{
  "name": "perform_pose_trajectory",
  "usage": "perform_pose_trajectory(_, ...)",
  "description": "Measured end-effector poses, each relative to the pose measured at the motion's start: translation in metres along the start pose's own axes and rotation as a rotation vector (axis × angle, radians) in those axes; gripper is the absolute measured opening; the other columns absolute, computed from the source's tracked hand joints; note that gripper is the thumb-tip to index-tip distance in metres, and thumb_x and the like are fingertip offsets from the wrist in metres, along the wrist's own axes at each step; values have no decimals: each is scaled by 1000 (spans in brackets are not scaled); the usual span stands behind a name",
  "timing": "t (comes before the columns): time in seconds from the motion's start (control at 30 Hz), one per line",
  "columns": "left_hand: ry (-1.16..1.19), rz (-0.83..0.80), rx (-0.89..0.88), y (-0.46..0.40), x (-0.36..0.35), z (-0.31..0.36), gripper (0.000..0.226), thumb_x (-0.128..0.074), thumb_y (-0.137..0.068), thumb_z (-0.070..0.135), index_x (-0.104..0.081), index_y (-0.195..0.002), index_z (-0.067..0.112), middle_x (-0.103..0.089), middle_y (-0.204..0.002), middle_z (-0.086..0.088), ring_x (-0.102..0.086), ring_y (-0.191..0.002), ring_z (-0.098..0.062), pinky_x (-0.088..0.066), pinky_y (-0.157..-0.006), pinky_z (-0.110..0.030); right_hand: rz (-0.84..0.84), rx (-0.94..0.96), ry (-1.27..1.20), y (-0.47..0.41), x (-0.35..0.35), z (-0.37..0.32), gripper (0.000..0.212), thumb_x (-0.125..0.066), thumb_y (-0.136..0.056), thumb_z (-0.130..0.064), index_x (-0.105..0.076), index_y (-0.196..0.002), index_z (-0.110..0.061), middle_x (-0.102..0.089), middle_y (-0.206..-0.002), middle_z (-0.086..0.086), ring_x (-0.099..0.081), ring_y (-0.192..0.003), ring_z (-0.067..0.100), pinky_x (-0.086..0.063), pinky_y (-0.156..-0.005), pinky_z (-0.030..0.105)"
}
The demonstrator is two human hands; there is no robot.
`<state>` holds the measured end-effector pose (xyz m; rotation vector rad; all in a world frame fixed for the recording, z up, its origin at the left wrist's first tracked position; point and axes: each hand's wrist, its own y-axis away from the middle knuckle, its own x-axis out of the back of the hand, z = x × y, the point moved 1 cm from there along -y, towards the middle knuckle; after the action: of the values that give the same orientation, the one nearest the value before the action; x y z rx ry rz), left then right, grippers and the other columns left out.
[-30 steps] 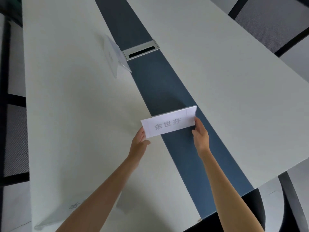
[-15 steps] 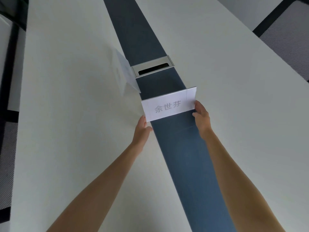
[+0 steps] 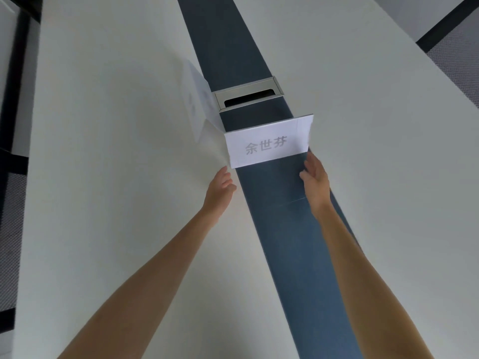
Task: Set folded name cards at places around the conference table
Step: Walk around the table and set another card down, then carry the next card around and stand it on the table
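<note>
A folded white name card (image 3: pixel 269 143) with grey printed characters stands across the dark blue centre strip (image 3: pixel 298 242) of the white conference table (image 3: pixel 116 177). My left hand (image 3: pixel 220 185) is just below the card's lower left corner, fingers loosely apart. My right hand (image 3: pixel 315 174) is below the lower right corner, its fingertips at the card's edge. Neither hand grips the card. A second folded card (image 3: pixel 197 104) stands on the white top just left of the strip, touching the first card's far left corner.
A metal cable box (image 3: pixel 248 93) with a dark slot sits in the blue strip right behind the card. Mesh chair backs (image 3: pixel 456 63) line the table's right side, and dark chair frames (image 3: pixel 13 151) the left.
The card moved further along the strip toward the cable box. Both hands, which held its two ends, have let go and dropped just below its lower corners.
</note>
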<state>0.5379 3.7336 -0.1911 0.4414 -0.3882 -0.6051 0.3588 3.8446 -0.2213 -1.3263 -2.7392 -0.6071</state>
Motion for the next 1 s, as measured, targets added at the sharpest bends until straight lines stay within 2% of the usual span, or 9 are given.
perform_pose_trajectory(0.1, -102, -40, 18, 25, 19, -16, 34, -40, -88, 8, -50, -121, 12, -59, -124, -10, -57, -107, -20, -43, -97, -34, -75, -36, -82, 64, -6, 19, 44, -42, -88, 4, -48, -127, -16, -57, -125, 2, -55, -116, 15, -40, -103, 27)
perform_pose_trajectory(0.2, -185, -128, 53, 70, 39, -36, 29, -42, -88, 11, -56, -113, 11, -65, -114, -8, -61, -91, -17, -45, -78, -24, -221, -109, -95, 139, -16, 44, 35, -46, -88, 4, -53, -118, -13, -65, -105, 2, -62, -102, 18, -47, -95, 25)
perform_pose_trajectory(0.3, -277, -181, 15, 124, 69, -60, 24, -44, -89, 11, -58, -108, 14, -66, -105, -5, -63, -81, -8, -43, -66, -15, -336, -134, 27, 215, -25, 65, 34, -45, -87, 3, -56, -111, -19, -69, -95, 0, -64, -90, 7, -48, -88, 21)
perform_pose_trajectory(0.4, -322, -105, -53, 186, 113, -85, 25, -42, -90, 11, -59, -109, 16, -67, -95, -2, -63, -85, -6, -44, -77, -16, -533, -110, 243, 282, -34, 82, 37, -41, -87, 3, -54, -111, -21, -70, -93, 0, -61, -77, -7, -46, -78, 11)
perform_pose_trajectory(0.53, -349, 93, -104, 258, 171, -121, 24, -43, -90, 12, -61, -104, 20, -67, -87, 11, -62, -78, 8, -43, -81, -16, -707, -86, 346, 342, -47, 96, 49, -41, -85, 5, -43, -129, -15, -66, -97, 2, -62, -81, -2, -46, -74, 7)
perform_pose_trajectory(0.67, -351, 264, -76, 311, 204, -152, 25, -44, -91, 13, -61, -108, 18, -65, -96, 4, -59, -92, -4, -39, -85, -19, -817, 18, 373, 376, -59, 94, 72, -52, -82, 6, -23, -142, -20, -57, -112, 3, -58, -104, 18, -45, -86, 15)
perform_pose_trajectory(0.83, -405, 388, -52, 351, 221, -197, 28, -40, -93, 18, -59, -114, 14, -60, -117, -1, -51, -103, -10, -34, -86, -23, -733, 117, 380, 406, -76, 94, 60, -59, -85, -13, -33, -137, -29, -61, -112, 14, -60, -104, 25, -47, -97, 30)
perform_pose_trajectory(0.9, -418, 349, -27, 355, 222, -210, 30, -38, -94, 21, -57, -116, 13, -59, -120, -7, -51, -102, -14, -32, -86, -23, -634, 114, 360, 416, -82, 91, 43, -56, -88, -16, -44, -128, -26, -63, -90, 6, -61, -82, 15, -49, -79, 23)
perform_pose_trajectory(1.0, -393, 292, -43, 357, 226, -221, 33, -35, -95, 26, -54, -118, 14, -59, -114, -5, -48, -95, -12, -33, -77, -18, -447, 129, 314, 434, -89, 93, 32, -50, -90, -12, -52, -119, -25, -38, -62, 1, -35, -54, 8, -30, -54, 16)
